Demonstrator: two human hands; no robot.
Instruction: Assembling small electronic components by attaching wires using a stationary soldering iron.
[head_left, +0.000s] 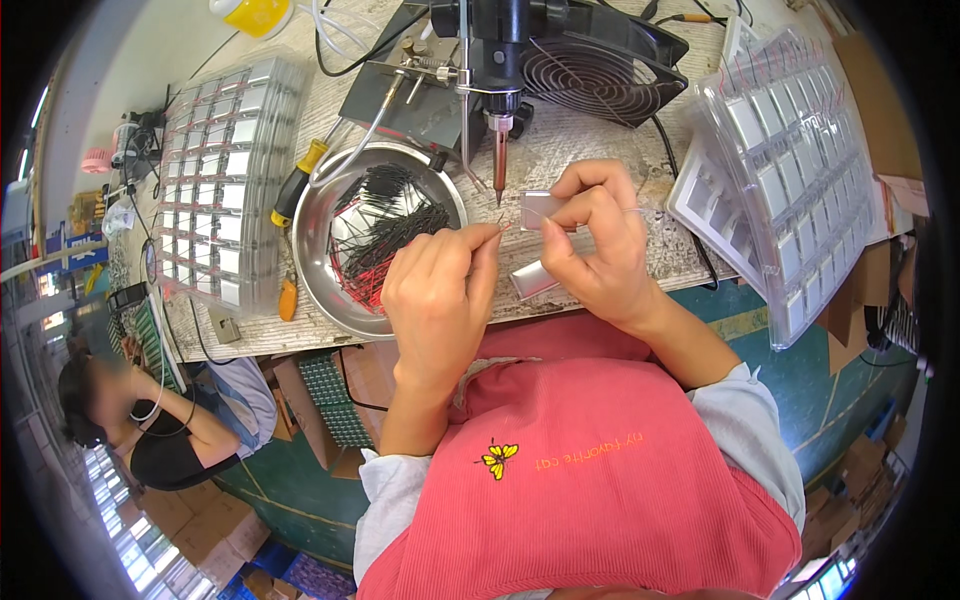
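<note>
My left hand (440,275) is closed in a pinch on a thin wire (504,225), its end just under the hot tip of a soldering iron (500,165) held upright in a stand. My right hand (605,245) is closed on a flat silver battery cell (537,208), right of the tip. A thin pale strand also passes by its fingers; I cannot make out how it is held. Another silver cell (534,280) lies on the bench below. Left of my left hand, a steel bowl (312,275) holds black wires (400,240) and red wires (368,288).
Clear trays of silver cells stand left (220,180) and right (800,180). Behind the iron are a black fan (605,75) and a metal stand (390,115). A yellow-black screwdriver (298,183) lies by the bowl. Another person (190,420) sits at lower left.
</note>
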